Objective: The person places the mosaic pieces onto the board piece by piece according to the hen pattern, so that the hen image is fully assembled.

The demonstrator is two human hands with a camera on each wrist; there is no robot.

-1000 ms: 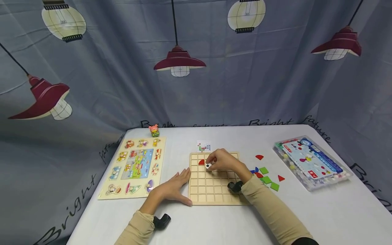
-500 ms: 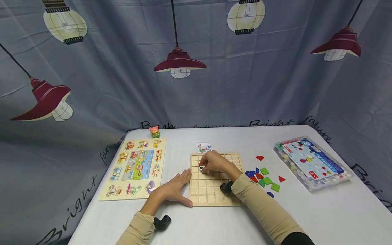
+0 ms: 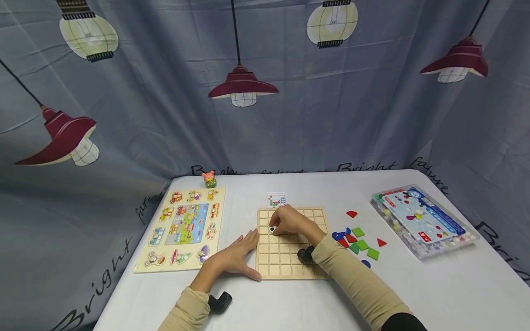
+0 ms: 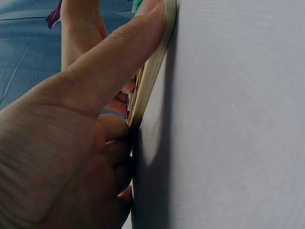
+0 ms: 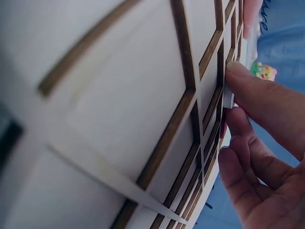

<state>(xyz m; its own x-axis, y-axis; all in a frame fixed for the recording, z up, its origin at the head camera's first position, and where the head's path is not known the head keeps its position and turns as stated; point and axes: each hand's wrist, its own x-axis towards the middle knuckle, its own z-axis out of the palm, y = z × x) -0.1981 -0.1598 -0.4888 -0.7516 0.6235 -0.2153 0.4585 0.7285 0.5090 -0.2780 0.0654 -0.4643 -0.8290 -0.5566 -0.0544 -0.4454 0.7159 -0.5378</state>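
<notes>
Bracing left hand (image 3: pixel 233 255): lying right of the puzzle board (image 3: pixel 219 216), fingers extended, gripping nothing, thumb touching the near-left corner of the grid board (image 3: pixel 281 259).
White piece (image 3: pixel 272 229): sitting at the right hand (image 3: pixel 290 219)'s fingertips, by far-left cells; seating unclear.
Right hand: pinching that piece, thumb against finger; probably placing it, next needing alignment within cell borders (image 5: pixel 167 138), then release.
Loose pieces (image 3: pixel 362 245): lying rightward of that hand; tabletop (image 3: pixel 397 257) giving room toward the box (image 3: pixel 424 220).
</notes>
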